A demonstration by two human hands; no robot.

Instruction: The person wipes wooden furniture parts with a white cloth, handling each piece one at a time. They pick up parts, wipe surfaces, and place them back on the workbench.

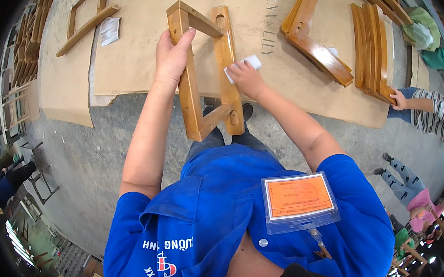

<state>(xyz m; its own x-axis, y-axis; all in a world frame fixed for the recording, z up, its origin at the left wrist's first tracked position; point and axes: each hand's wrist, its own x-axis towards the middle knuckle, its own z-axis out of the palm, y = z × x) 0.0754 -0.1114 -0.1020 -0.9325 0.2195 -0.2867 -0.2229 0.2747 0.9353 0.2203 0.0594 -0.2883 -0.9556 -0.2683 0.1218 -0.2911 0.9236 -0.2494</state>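
A varnished brown wooden frame (pixel 189 94) stands tilted in front of me, partly over the cardboard-covered table. My left hand (pixel 173 54) is closed around its left bar near the top, thumb over the edge. On the right side of the frame is a flatter bar (pixel 224 48) with an oval slot near each end. My right hand (pixel 245 77) presses a folded white sheet (pixel 250 62) against that bar; the sheet could be cloth or sandpaper, I cannot tell which. The right hand is slightly blurred.
Brown cardboard (pixel 142 66) covers the table. Angled wooden parts (pixel 311 46) and a row of curved wooden pieces (pixel 370 51) lie to the right, where another person's hand (pixel 399 100) touches them. A white packet (pixel 110 31) lies beside another frame (pixel 86 31) at upper left.
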